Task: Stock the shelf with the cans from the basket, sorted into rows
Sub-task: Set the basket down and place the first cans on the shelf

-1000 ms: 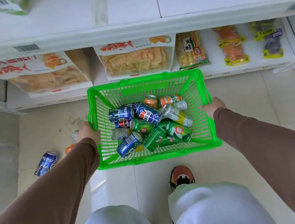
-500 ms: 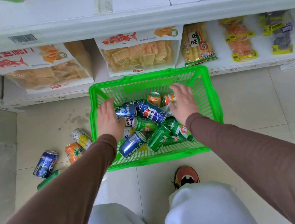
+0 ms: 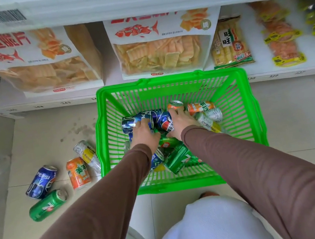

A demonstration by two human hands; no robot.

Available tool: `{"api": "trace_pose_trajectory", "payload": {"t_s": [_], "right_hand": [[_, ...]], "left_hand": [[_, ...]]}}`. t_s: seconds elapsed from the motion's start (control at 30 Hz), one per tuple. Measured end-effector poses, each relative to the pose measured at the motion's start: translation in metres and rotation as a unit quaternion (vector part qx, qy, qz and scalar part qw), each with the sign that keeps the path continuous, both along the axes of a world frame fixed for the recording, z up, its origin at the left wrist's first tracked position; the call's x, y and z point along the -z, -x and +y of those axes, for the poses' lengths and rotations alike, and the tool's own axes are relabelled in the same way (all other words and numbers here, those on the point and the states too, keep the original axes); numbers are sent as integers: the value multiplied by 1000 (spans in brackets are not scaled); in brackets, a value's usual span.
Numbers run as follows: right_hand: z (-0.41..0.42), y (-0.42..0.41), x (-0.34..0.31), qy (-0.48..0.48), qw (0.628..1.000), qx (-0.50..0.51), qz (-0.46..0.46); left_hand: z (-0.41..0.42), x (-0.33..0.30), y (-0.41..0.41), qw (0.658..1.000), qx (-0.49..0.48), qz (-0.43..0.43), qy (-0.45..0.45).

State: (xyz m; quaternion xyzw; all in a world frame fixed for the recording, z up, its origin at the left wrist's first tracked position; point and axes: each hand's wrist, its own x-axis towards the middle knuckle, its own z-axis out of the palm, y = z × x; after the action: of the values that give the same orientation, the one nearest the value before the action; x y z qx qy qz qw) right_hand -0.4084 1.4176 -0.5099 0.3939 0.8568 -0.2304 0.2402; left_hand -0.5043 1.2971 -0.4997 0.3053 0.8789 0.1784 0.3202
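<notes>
A tiled floor [image 3: 299, 115] is seen below snack shelves. Inside the green basket [image 3: 244, 116], blue cans [image 3: 137, 119] are gripped by the left hand [image 3: 144, 134] and the right hand [image 3: 181, 122]; four cans [image 3: 43, 181] lie left of them.

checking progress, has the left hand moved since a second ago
Yes. The left hand has left the left rim of the green basket and gone inward, now lying on the blue cans inside.
</notes>
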Motion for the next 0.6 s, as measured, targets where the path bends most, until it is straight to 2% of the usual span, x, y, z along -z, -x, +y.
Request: {"api": "trace_pose_trajectory", "payload": {"t_s": [0.13, 0.27, 0.4, 0.6], "right_hand": [[1, 2, -3, 25, 999, 31, 14], [-10, -4, -54, 45, 992, 91, 81], [-25, -8, -154, 41, 980, 133, 139], [-46, -10, -363, 18, 954, 171, 246]], "left_hand": [[4, -6, -2, 1000, -13, -20, 2], [-2, -56, -4, 999, -18, -39, -5], [-13, -152, -6, 999, -13, -39, -26], [-30, -354, -1, 997, 6, -27, -76]]}}
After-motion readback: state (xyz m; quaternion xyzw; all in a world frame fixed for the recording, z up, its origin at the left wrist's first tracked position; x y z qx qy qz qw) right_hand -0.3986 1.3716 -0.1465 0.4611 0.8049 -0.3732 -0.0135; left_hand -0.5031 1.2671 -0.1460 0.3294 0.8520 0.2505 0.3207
